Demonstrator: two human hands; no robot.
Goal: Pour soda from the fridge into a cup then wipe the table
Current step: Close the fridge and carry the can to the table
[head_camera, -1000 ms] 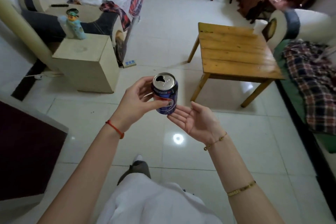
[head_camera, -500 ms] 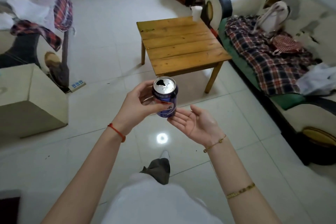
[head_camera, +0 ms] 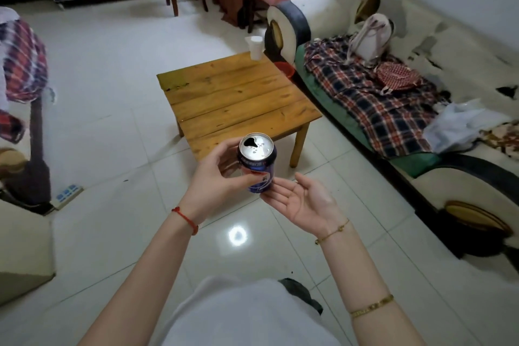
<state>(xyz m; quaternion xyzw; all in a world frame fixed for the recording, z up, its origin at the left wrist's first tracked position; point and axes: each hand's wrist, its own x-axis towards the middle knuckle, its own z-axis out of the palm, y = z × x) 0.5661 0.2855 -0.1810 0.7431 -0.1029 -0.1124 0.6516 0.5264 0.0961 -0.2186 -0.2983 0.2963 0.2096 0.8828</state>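
My left hand (head_camera: pixel 213 177) grips a blue soda can (head_camera: pixel 257 166) upright in front of me; its top is opened. My right hand (head_camera: pixel 303 199) lies palm up just right of and below the can, fingers straight, fingertips by the can's base. Ahead stands a low wooden table (head_camera: pixel 236 101). A white cup (head_camera: pixel 256 47) sits on the table's far right corner.
A sofa (head_camera: pixel 438 73) with a plaid cloth (head_camera: pixel 373 98), bags and a plastic bag runs along the right. Another draped seat stands at the left, a power strip (head_camera: pixel 67 194) lies on the tiled floor, and dark chairs and a cabinet are at the back.
The view has swung right and moved closer to the wooden table, which now shows the white cup. Both hands keep the same pose around the can.
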